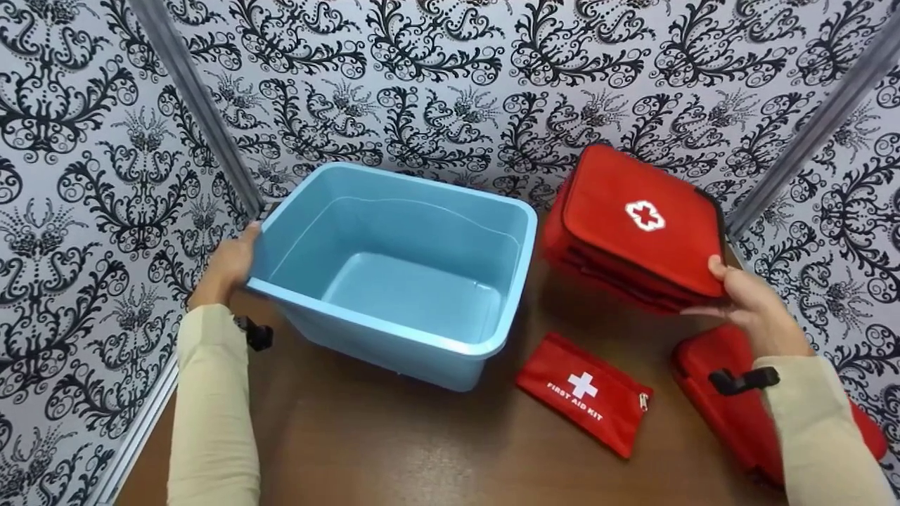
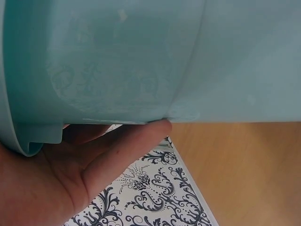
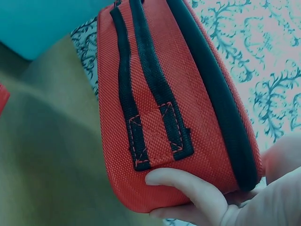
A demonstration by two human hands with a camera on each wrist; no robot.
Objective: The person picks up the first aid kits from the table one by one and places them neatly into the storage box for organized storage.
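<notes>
A light blue plastic tub (image 1: 415, 337) stands left of centre. My left hand (image 1: 228, 263) is at its left side; in the left wrist view an extended finger (image 2: 141, 141) touches the outer wall below the rim (image 2: 30, 146). My right hand (image 1: 756, 306) grips the near right corner of a boxy red first aid bag (image 1: 619, 218) with a white emblem on its lid. The bag is held tilted beside the tub. In the right wrist view, black straps (image 3: 153, 70) run along the bag's side, and my fingers and thumb pinch its end.
A flat red pouch (image 1: 583, 393) marked FIRST AID KIT lies on the brown table (image 1: 394, 450). Under my right forearm lies another red zipped case (image 1: 731, 407), partly hidden. Patterned black-and-white panels (image 1: 436, 91) with grey posts (image 1: 197, 98) enclose the back and sides.
</notes>
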